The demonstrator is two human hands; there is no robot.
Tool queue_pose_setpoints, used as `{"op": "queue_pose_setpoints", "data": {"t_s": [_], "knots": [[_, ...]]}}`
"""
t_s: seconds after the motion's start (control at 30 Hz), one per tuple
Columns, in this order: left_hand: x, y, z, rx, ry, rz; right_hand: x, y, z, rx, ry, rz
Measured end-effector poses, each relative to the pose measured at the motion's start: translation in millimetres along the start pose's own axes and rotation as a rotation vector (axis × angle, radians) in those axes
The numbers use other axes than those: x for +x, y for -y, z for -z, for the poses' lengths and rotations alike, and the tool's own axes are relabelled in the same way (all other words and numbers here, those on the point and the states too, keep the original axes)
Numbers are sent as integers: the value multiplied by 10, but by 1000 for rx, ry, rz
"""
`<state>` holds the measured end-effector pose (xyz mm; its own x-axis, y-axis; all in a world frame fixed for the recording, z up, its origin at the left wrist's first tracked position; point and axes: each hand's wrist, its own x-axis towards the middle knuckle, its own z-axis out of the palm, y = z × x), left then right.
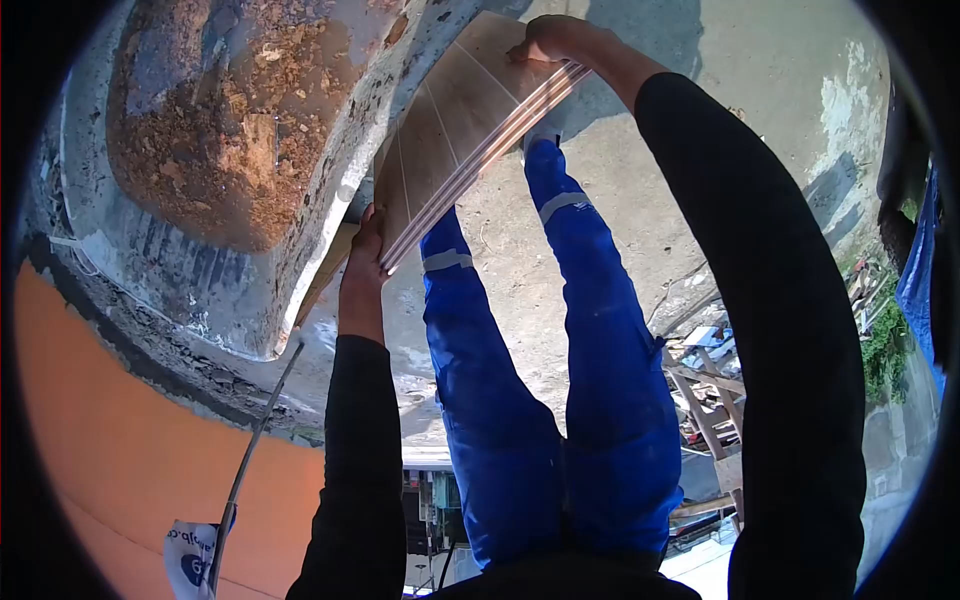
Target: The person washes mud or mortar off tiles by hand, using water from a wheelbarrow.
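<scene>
Stack of thin boards (445, 120) slants between both hands, near concrete ledge (335, 200), above blue-trousered legs (610, 330). Left hand (363, 262) grips stack's near end; right hand (565, 38) grips far end, fingers curled over broad face. Layered edges face right.

For good handling, judged from this view: keep both ends supported, squeeze layers together so none slides out, lift and turn both ends evenly. Keep corners off ledge, fingertips out from between stack and concrete. Watch footing; stack hides part of ground.
</scene>
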<state>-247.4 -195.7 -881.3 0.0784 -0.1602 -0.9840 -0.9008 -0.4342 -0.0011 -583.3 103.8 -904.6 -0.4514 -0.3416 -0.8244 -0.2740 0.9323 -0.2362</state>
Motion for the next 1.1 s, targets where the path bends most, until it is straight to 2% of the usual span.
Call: {"op": "queue_pose_setpoints", "data": {"t_s": [0.03, 0.1, 0.13, 0.17, 0.23, 0.27, 0.33, 0.43, 0.47, 0.63, 0.77, 0.9, 1.0, 1.1], "knots": [[51, -38, 45, -11, 1, -20, 109, -27, -44, 20, 5, 0], [83, -148, 105, -104, 165, -68, 262, 3, 38, 24, 105, 13], [112, -210, 90, -131, 132, -54, 288, 54, 144, -1, 189, -12], [108, -253, 97, -123, 125, -55, 256, 77, 225, 9, 188, -9], [224, -302, 166, -208, 228, 8, 224, 122, 352, 244, 282, -251], [288, -319, 185, -205, 227, 29, 314, 62, 314, 212, 260, -183], [606, -221, 445, -314, 276, 9, 344, 147, 403, 20, 295, -212], [578, -267, 420, -431, 263, -47, 471, -96, 270, -29, 40, 75], [550, -279, 408, -462, 264, -63, 285, 121, 603, -76, 290, -8], [530, -212, 380, -604, 275, -112, 452, -45, 572, -113, 177, -86], [445, -137, 365, -685, 251, -139, 558, -146, 668, -20, 132, -150], [306, -129, 339, -763, 234, -170, 624, -237, 669, 269, 31, -255], [301, 11, 287, -817, 220, -176, 563, -203, 600, 707, -94, -340], [237, 146, 181, -846, 202, -187, 472, -193, 480, 1275, -212, -334]]}}
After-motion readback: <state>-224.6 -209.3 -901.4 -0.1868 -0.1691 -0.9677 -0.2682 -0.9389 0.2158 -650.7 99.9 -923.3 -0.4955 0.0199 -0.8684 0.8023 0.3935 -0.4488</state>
